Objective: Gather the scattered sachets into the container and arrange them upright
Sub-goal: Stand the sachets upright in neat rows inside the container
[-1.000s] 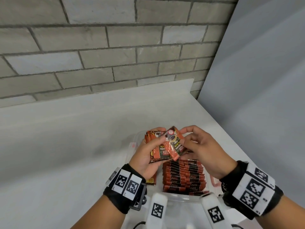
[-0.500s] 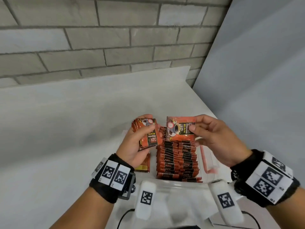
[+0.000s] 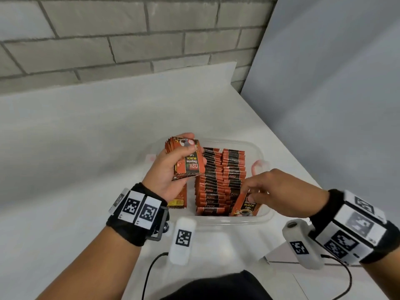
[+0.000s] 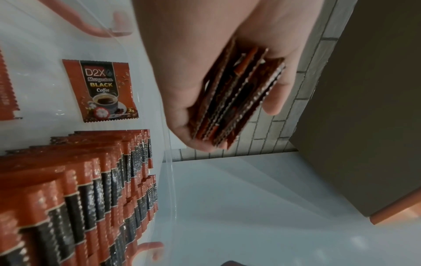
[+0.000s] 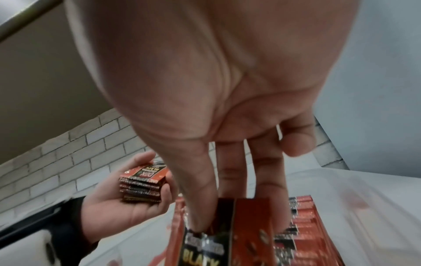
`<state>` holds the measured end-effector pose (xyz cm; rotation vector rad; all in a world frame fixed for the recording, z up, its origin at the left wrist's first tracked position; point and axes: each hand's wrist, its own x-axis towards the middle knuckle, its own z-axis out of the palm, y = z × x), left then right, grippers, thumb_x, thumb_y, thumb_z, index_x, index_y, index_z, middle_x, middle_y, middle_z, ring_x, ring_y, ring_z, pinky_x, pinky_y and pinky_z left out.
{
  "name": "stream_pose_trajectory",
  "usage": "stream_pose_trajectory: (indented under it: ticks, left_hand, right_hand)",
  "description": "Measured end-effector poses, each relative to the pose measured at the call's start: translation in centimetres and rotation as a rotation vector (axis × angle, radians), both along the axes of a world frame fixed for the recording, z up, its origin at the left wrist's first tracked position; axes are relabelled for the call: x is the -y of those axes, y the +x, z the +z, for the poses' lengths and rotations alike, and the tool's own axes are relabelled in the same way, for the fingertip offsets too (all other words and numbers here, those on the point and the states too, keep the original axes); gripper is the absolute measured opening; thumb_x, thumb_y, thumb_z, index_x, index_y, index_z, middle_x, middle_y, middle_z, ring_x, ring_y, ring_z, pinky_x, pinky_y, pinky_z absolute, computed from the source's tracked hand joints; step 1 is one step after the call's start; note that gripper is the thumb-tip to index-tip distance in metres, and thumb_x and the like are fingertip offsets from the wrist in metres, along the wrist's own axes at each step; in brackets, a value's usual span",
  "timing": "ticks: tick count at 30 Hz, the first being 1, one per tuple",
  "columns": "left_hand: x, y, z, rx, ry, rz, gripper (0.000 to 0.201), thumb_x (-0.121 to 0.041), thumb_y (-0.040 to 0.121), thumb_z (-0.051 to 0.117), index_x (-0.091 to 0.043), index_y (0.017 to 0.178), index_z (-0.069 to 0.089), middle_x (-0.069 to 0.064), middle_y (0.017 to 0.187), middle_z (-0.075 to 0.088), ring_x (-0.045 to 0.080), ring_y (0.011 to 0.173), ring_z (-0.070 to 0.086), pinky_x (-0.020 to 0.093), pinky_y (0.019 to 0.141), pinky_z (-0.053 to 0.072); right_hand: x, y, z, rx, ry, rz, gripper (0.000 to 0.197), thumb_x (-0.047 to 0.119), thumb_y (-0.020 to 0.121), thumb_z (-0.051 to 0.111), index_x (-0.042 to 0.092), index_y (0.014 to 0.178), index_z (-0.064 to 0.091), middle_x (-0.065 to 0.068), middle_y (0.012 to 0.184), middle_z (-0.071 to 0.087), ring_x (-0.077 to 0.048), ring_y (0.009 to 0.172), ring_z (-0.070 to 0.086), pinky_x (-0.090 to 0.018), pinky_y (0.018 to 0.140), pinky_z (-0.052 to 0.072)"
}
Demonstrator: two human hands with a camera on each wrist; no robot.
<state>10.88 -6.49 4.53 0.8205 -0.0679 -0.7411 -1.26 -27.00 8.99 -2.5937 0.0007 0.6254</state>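
A clear plastic container (image 3: 263,158) sits on the white table and holds two rows of red and black coffee sachets (image 3: 218,180) standing on edge. My left hand (image 3: 173,167) hovers over its left side and grips a stack of several sachets (image 3: 188,160) (image 4: 237,100) (image 5: 142,187). My right hand (image 3: 268,191) is at the container's near right end. It pinches a single sachet (image 3: 245,205) (image 5: 230,232) by its top edge, held upright against the front of the right row. One more sachet (image 4: 107,90) lies flat on the container's floor by the left row.
A grey brick wall (image 3: 129,35) runs behind the table and a grey panel (image 3: 335,83) stands to the right. The table's right edge (image 3: 292,152) passes close to the container. Cables (image 3: 151,269) trail from both wrist cameras near my body.
My right hand took one sachet off the stack, carried it right and down, and now holds it at the near end of the right row. The left hand stayed above the container.
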Motion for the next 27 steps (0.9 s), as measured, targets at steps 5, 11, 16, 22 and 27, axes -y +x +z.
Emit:
stream_pose_trajectory:
  ticks: [5, 11, 16, 22, 27]
  left_hand:
    - [0.0, -0.1, 0.0, 0.007, 0.036, -0.009, 0.030, -0.014, 0.073, 0.062, -0.017, 0.104, 0.062, 0.014, 0.094, 0.063, 0.026, 0.079, 0.063, 0.034, 0.069, 0.053]
    - [-0.2, -0.1, -0.1, 0.007, 0.028, -0.011, 0.029, -0.013, 0.074, 0.062, -0.016, 0.103, 0.062, 0.014, 0.094, 0.063, 0.025, 0.079, 0.062, 0.032, 0.067, 0.054]
    - [-0.3, -0.2, -0.3, 0.001, 0.040, -0.010, 0.030, -0.014, 0.073, 0.063, -0.017, 0.103, 0.062, 0.012, 0.094, 0.064, 0.024, 0.078, 0.063, 0.031, 0.066, 0.055]
    - [-0.3, -0.2, -0.4, -0.003, 0.034, -0.005, 0.030, -0.014, 0.074, 0.062, -0.017, 0.104, 0.061, 0.012, 0.093, 0.064, 0.025, 0.078, 0.063, 0.032, 0.067, 0.054]
    - [-0.4, -0.2, -0.5, -0.009, 0.034, -0.001, 0.031, -0.013, 0.074, 0.063, -0.017, 0.105, 0.062, 0.012, 0.093, 0.066, 0.025, 0.080, 0.065, 0.034, 0.070, 0.055]
  right_hand:
    - [-1.2, -0.1, -1.5, 0.018, -0.094, 0.060, 0.024, 0.014, 0.089, 0.059, 0.030, 0.101, 0.072, 0.015, 0.098, 0.058, -0.002, 0.083, 0.056, -0.023, 0.078, 0.047]
    - [-1.9, -0.1, -2.3, 0.022, -0.222, 0.063, 0.010, 0.020, 0.084, 0.066, 0.024, 0.094, 0.065, 0.011, 0.084, 0.061, -0.009, 0.076, 0.056, -0.021, 0.066, 0.044]
    - [-2.1, 0.1, -2.7, 0.034, -0.302, 0.124, 0.004, 0.022, 0.084, 0.064, 0.025, 0.084, 0.067, 0.013, 0.084, 0.065, -0.010, 0.079, 0.058, -0.017, 0.057, 0.033]
    - [-1.7, 0.6, -3.4, 0.015, -0.293, 0.158, 0.007, 0.019, 0.082, 0.066, 0.025, 0.079, 0.069, 0.011, 0.084, 0.062, -0.011, 0.078, 0.057, -0.018, 0.058, 0.037]
    - [-1.5, 0.6, -3.3, -0.028, -0.228, 0.133, 0.010, 0.017, 0.083, 0.065, 0.022, 0.083, 0.073, 0.010, 0.086, 0.068, -0.009, 0.077, 0.061, -0.028, 0.072, 0.053]
